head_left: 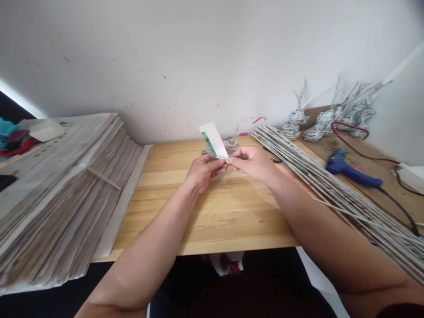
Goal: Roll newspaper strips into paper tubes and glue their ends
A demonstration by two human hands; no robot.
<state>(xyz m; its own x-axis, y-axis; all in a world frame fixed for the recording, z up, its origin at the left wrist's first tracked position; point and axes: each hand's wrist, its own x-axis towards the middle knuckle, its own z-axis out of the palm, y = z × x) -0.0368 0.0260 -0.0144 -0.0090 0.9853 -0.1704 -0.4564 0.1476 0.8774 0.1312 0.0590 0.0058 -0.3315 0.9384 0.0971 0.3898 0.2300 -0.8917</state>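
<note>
Above the middle of the wooden table, a white paper strip with a green patch along its left edge is held up, tilted to the left. My left hand pinches its lower end between thumb and fingers. At the bottom right corner of the strip, my right hand has its thumb and fingertips closed on the paper. Both hands are close together, nearly touching. A grey crumpled cloth lies behind them, partly covered by the strip and fingers.
A tall stack of newspapers fills the left side. On the right lie many thin rolled-paper sticks, a blue glue gun with its cord, and several woven paper figures on brown cardboard. A white wall rises behind.
</note>
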